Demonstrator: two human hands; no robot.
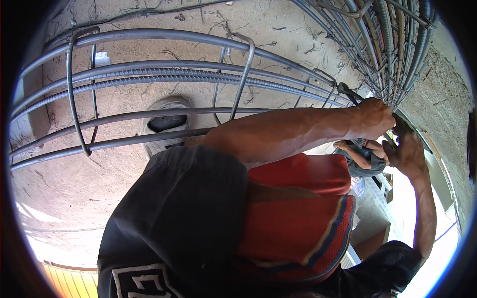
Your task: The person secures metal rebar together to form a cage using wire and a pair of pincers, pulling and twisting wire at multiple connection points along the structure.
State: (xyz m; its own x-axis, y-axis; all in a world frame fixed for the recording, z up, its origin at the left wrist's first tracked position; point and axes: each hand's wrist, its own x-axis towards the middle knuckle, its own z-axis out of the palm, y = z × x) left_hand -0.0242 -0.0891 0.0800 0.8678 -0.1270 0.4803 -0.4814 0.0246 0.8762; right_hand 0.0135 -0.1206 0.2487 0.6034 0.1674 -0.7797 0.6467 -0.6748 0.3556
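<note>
A cage of long ribbed steel bars [164, 79] with bent stirrup loops [74, 99] runs across in front of me, above a concrete floor. My left hand [372, 118] reaches far right, its fist closed around a dark metal tool [348, 92] whose end pokes out against the bars. Just below it my right hand [408, 149] comes up from the lower right, fingers curled around a bar where the cage meets a second bundle of bars [392, 44]. What sits between the two hands is hidden.
My grey shoe [166, 121] stands on the dusty floor [74, 188] under the cage. Loose wire scraps [218, 22] litter the floor at the top. Another person [361, 155] is low down past my hands. A rough wall [447, 104] rises at right.
</note>
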